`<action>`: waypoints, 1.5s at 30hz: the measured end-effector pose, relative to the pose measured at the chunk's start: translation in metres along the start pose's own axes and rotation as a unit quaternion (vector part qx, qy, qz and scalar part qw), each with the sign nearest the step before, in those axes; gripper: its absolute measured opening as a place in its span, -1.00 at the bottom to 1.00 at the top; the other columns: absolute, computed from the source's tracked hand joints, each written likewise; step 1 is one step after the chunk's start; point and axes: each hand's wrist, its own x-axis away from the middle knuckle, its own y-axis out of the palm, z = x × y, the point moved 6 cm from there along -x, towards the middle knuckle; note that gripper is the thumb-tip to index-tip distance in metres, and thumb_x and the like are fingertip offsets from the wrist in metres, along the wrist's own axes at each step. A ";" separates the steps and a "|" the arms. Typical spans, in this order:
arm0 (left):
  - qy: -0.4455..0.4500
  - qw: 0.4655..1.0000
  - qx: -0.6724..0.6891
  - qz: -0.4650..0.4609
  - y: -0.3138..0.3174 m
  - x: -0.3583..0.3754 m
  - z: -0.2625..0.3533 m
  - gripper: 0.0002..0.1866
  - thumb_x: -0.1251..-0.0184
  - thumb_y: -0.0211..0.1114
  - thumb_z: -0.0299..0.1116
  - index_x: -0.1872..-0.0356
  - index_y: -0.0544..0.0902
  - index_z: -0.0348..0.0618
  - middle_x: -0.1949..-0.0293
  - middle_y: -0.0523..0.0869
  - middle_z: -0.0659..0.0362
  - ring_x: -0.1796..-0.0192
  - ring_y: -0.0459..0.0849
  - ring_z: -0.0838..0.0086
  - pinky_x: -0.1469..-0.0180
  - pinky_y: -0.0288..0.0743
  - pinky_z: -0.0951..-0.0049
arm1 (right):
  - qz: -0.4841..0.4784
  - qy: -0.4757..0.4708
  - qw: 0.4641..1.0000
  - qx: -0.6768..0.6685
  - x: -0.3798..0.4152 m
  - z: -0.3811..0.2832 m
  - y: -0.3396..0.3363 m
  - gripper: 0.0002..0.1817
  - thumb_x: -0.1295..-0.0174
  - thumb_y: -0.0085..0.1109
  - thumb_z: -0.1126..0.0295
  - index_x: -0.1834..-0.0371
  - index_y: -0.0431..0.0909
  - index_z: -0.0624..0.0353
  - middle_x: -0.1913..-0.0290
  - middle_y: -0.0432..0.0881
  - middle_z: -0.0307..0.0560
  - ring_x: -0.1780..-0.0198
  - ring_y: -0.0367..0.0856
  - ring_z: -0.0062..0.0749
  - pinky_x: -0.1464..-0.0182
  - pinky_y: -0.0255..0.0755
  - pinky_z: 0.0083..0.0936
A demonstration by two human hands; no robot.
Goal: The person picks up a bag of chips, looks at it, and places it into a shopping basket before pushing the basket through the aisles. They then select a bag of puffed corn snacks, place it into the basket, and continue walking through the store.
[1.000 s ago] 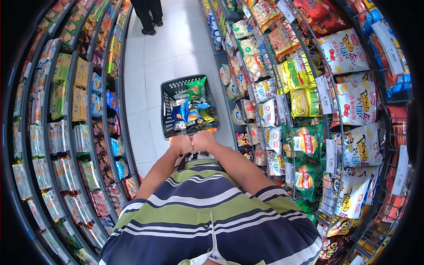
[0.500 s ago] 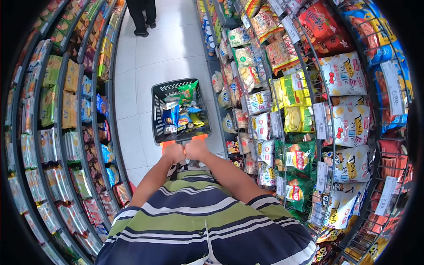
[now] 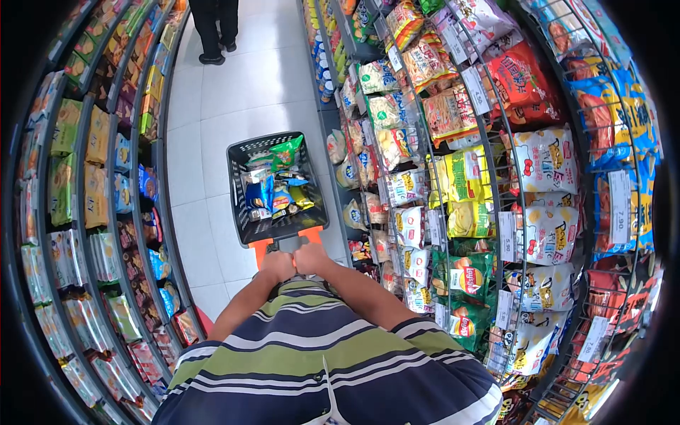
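Observation:
A small black shopping cart (image 3: 320,200) with slotted sides stands in front of me in the aisle, turned slightly. My left hand (image 3: 278,265) is closed round its handle, and my right hand (image 3: 312,260) grips the same handle close beside it. Orange arms (image 3: 309,236) join the handle to the cart. Inside lie several snack packets, among them a green bag (image 3: 286,152) at the far end and a blue packet (image 3: 259,193) on the near left. My fingers hide most of the handle.
Shelves of boxed and bagged snacks (image 3: 95,195) line the left side. On the right, wire racks hold chip bags (image 3: 464,276) with price tags (image 3: 620,205). Ahead, a person in dark trousers (image 3: 215,28) stands on the pale tiled floor (image 3: 205,149).
In view, the cart has shifted slightly left and its front has turned a little. The person's legs ahead appear lower and farther left. Both hands keep their grip.

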 end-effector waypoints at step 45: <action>0.057 0.998 0.022 0.002 -0.135 -0.092 -0.045 -0.62 -0.24 0.20 -0.16 0.11 0.84 -0.14 0.06 0.83 -0.13 -0.02 0.82 0.02 -0.12 0.68 0.06 | 0.032 0.036 0.999 0.002 -0.111 0.037 -0.116 -0.77 0.00 0.25 0.22 0.37 0.78 0.08 0.35 0.78 0.12 0.27 0.78 0.09 0.19 0.63 0.00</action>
